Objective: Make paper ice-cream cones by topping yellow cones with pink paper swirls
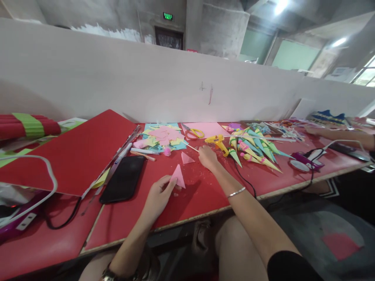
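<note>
My left hand pinches a folded pink paper triangle, its point facing up, just above the red tabletop. Farther forward, my right hand has its fingers curled around the near end of a thin white stick. Between the hands lies another small pink paper triangle. A yellow glue gun rests just beyond my right hand. Beside it is a pile of paper cones in yellow, green and blue, some with pink trim.
Scissors lie behind a heap of paper scraps. A black phone and a large red folder are at left. A purple power strip and another person's arm are at right.
</note>
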A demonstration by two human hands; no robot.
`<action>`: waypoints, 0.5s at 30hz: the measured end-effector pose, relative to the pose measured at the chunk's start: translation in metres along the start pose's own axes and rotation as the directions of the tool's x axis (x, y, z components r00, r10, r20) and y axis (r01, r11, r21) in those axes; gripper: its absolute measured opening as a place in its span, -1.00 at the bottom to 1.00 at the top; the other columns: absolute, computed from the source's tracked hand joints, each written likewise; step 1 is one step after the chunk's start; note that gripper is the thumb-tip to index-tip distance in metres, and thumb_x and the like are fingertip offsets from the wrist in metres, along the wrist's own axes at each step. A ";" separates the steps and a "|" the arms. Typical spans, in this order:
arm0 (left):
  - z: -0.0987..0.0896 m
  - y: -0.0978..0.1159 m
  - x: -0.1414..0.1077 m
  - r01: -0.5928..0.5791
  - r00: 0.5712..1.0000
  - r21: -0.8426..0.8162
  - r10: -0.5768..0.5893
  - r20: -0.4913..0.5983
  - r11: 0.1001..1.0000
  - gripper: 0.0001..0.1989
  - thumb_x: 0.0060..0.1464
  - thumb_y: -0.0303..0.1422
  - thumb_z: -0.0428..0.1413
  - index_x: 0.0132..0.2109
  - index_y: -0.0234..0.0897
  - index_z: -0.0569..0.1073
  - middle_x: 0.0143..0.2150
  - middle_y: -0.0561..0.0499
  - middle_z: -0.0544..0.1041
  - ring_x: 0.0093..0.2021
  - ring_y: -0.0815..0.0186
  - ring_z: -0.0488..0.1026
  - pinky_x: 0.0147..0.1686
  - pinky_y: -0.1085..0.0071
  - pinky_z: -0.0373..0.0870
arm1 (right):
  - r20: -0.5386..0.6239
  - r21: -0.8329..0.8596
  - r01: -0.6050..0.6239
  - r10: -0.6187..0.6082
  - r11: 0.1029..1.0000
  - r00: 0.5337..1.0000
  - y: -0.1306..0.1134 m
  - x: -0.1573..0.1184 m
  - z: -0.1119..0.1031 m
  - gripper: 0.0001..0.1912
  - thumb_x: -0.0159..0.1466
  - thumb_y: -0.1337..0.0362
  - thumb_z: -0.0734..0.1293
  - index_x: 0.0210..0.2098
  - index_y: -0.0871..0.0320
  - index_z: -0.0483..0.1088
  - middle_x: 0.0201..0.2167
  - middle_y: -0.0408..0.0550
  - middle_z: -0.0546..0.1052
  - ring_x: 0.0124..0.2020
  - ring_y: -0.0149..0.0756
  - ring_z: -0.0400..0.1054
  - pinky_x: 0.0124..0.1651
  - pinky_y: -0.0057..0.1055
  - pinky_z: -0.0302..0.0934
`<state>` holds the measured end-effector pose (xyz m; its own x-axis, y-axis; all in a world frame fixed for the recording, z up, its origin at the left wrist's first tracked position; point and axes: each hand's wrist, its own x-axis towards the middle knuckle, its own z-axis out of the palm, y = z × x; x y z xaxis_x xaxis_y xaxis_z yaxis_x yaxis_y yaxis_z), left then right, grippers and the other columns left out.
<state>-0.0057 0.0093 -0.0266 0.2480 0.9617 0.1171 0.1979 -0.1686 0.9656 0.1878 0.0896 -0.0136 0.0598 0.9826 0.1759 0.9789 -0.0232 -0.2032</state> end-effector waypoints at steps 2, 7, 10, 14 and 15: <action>-0.001 -0.001 0.000 0.013 1.000 -0.032 -0.014 -0.010 0.999 -0.66 -0.04 -0.11 0.03 -0.48 -0.32 0.43 -0.47 0.00 0.45 -0.43 0.31 0.40 -0.48 0.46 0.41 | -0.028 0.042 -0.012 0.013 0.999 1.000 0.006 -0.010 -0.011 -0.82 0.18 0.46 0.19 -0.22 0.28 0.35 -0.19 0.15 0.41 -0.13 -0.19 0.31 -0.19 -0.35 0.19; -0.005 0.002 -0.001 0.036 0.997 -0.041 -0.039 -0.073 0.999 -0.66 -0.05 -0.10 0.04 -0.50 -0.32 0.40 -0.54 0.02 0.45 -0.47 0.33 0.40 -0.39 0.45 0.39 | -0.083 0.185 0.089 -0.075 0.979 0.994 0.003 -0.057 -0.034 -0.79 0.21 0.45 0.10 -0.32 0.19 0.34 -0.34 -0.05 0.43 -0.28 -0.34 0.31 -0.22 -0.46 0.14; -0.011 0.007 -0.002 0.023 0.992 -0.016 -0.025 -0.124 1.000 -0.65 -0.05 -0.10 0.04 -0.55 -0.31 0.37 -0.56 0.03 0.43 -0.46 0.32 0.40 -0.34 0.45 0.37 | -0.124 0.397 0.247 -0.215 0.884 0.969 -0.010 -0.085 -0.029 -0.75 0.23 0.46 0.08 -0.26 0.16 0.35 -0.30 -0.09 0.44 -0.26 -0.40 0.31 -0.20 -0.51 0.13; -0.018 0.013 -0.004 0.017 0.984 0.031 -0.011 -0.180 0.999 -0.65 -0.05 -0.10 0.04 -0.56 -0.29 0.38 -0.56 0.04 0.44 -0.45 0.33 0.39 -0.33 0.47 0.34 | -0.134 0.591 0.324 -0.307 0.738 0.942 -0.021 -0.100 -0.013 -0.74 0.29 0.30 0.09 -0.20 0.14 0.39 -0.30 -0.04 0.47 -0.25 -0.34 0.33 -0.18 -0.44 0.14; -0.020 0.014 -0.004 0.020 0.982 0.030 -0.015 -0.188 0.999 -0.65 -0.06 -0.10 0.05 -0.56 -0.29 0.38 -0.56 0.05 0.44 -0.45 0.33 0.39 -0.33 0.47 0.34 | -0.131 0.588 0.313 -0.294 0.746 0.947 -0.021 -0.101 -0.010 -0.73 0.30 0.28 0.10 -0.20 0.14 0.40 -0.29 -0.03 0.47 -0.24 -0.33 0.33 -0.16 -0.43 0.14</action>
<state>-0.0229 0.0080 -0.0088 0.0625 0.9875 0.1446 0.2309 -0.1552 0.9605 0.1627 -0.0105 -0.0177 -0.2058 0.9129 0.3526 0.6337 0.3989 -0.6628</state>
